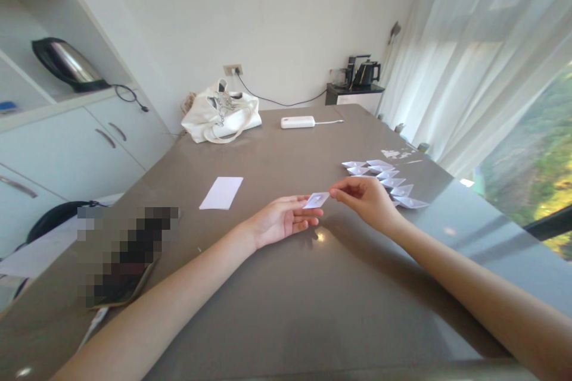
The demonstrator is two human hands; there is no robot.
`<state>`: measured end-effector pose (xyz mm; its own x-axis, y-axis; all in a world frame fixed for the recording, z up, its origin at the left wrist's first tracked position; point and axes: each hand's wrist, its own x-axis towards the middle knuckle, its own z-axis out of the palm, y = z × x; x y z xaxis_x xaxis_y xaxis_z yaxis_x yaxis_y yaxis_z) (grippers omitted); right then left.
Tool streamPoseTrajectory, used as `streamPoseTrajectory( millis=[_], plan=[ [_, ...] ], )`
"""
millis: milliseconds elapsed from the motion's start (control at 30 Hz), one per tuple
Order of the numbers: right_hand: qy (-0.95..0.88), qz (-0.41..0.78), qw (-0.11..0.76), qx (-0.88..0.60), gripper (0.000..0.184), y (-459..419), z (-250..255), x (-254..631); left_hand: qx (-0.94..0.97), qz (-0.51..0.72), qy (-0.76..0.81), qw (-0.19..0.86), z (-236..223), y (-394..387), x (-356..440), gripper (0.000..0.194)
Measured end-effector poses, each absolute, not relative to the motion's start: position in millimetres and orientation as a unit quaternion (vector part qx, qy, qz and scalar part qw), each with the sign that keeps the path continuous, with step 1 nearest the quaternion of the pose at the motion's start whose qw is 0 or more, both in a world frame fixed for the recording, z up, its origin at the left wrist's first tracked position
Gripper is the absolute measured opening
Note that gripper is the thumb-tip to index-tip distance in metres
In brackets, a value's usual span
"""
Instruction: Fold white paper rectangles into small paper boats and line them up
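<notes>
A small folded white paper boat [316, 200] is held above the table between my two hands. My left hand [290, 218] pinches its left end between thumb and forefinger, with the other fingers loosely stretched beneath. At the boat's right tip, my right hand [364, 199] grips with thumb and forefinger. Just beyond the right hand, several similar folded paper boats [389, 182] stand in rows, partly hidden by that hand. Left of my hands lies a stack of white paper sheets [222, 193].
On the grey table [277, 303] are a white bag [221, 116], a white power bank [297, 122] with a short cable, and paper scraps [393, 153]. A blurred-out device [129, 262] lies by my left forearm. A kettle [367, 73] stands behind the table's far right.
</notes>
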<state>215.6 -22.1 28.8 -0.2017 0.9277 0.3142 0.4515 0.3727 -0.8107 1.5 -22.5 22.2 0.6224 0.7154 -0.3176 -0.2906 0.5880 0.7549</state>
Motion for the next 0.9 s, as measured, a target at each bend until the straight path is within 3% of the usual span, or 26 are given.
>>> streamPoseTrajectory(
  millis=[233,533,900],
  plan=[
    [-0.670,0.338,0.439,-0.494,0.029,-18,25,218,0.397,0.340,0.346,0.780,16,-19,2,0.020],
    [-0.677,0.344,0.419,-0.497,0.027,-18,24,217,0.582,0.465,0.394,0.538,9,-17,4,0.021],
    [-0.685,0.342,0.407,-0.497,0.028,-19,24,217,0.599,0.452,0.428,0.504,5,-14,2,0.023]
  ],
)
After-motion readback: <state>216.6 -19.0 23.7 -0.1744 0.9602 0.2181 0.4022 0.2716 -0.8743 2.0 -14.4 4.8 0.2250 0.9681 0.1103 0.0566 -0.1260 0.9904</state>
